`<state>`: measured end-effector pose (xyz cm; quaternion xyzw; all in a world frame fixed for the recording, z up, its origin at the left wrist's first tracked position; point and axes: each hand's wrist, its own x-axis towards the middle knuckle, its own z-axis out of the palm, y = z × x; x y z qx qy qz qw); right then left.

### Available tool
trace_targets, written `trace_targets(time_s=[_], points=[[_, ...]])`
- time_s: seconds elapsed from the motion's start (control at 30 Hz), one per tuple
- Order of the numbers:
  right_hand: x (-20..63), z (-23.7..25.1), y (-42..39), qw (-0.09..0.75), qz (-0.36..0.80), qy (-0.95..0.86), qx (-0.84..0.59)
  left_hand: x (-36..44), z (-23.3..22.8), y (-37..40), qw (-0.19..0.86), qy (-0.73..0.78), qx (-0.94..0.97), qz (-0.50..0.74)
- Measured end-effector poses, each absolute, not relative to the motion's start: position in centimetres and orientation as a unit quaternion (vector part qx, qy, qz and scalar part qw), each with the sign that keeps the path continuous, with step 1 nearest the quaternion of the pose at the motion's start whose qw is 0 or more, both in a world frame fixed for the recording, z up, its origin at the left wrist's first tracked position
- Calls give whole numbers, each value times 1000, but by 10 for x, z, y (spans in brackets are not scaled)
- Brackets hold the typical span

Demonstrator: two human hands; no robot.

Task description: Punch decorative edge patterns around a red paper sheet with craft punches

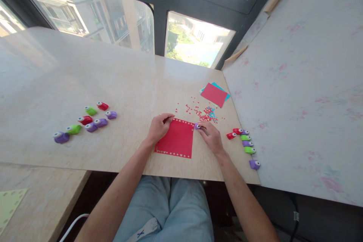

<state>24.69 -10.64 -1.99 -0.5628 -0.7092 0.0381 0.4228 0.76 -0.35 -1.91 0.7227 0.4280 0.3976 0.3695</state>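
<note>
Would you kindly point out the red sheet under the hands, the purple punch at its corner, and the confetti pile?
red sheet [177,140], head view, bare centre.
purple punch [196,126], head view, its body.
confetti pile [208,113], head view, densest part.

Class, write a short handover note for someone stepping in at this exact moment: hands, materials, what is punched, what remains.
Left hand presses flat on the red paper sheet, holding its top left corner.
Right hand holds a small purple punch at the sheet's top right corner.
Done: heart holes line the top and bottom edges; punched confetti lies beyond.
Left: the side edges look unpunched.
Spare punches sit right, more punches left; spare paper behind.
</note>
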Motion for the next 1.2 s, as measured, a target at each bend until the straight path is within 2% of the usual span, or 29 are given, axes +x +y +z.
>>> trace_targets(time_s=[0.63, 1.2], points=[[243, -18, -107, 405, 0, -736, -543, 9, -20, -5, 375, 429, 717, 400], [241, -11, -110, 427, 10, -716, -553, 10, -12, -10, 409, 432, 689, 415]])
